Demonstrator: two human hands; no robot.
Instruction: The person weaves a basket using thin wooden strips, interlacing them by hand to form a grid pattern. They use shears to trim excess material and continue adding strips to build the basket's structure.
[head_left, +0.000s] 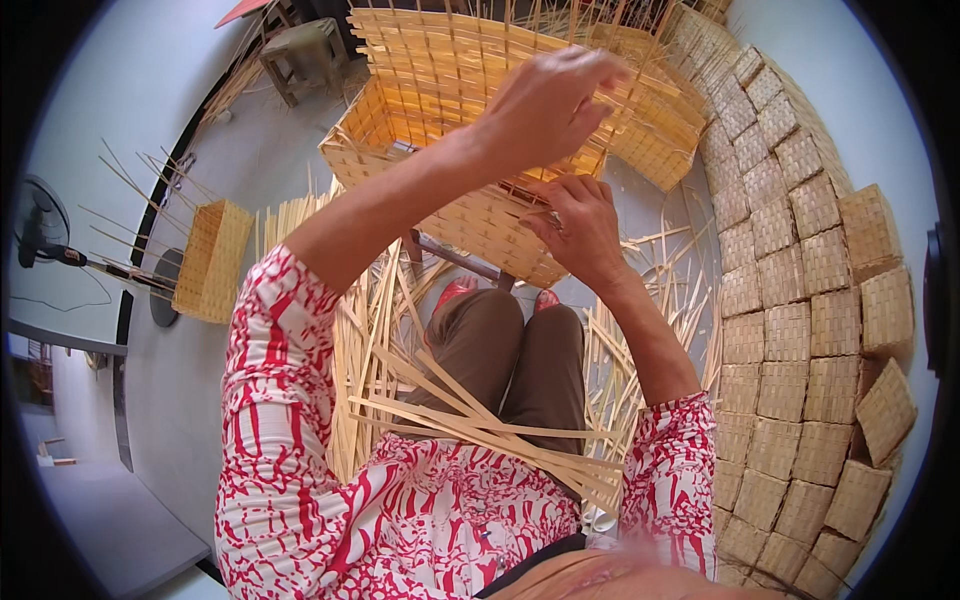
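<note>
A box-shaped woven basket [470, 222] of pale bamboo strips stands in front of my knees, its yellowish inside showing and its far wall rising high. My right hand [582, 228] is closed at the near wall's upper edge, thumb and fingers pinching the weave there. My left hand [550, 108] is raised over the basket's opening, away from the near rim. Its fingers are bent and smeared by motion, so whether they hold a strip cannot be made out. Several loose bamboo strips [490, 425] lie across my lap.
More strips [375, 360] litter the floor on both sides of my legs. Stacked woven baskets [780, 340] line the right wall. At left are an unfinished basket [213, 262] with upright stakes and a fan [42, 222]. A stool [303, 52] stands at the far left.
</note>
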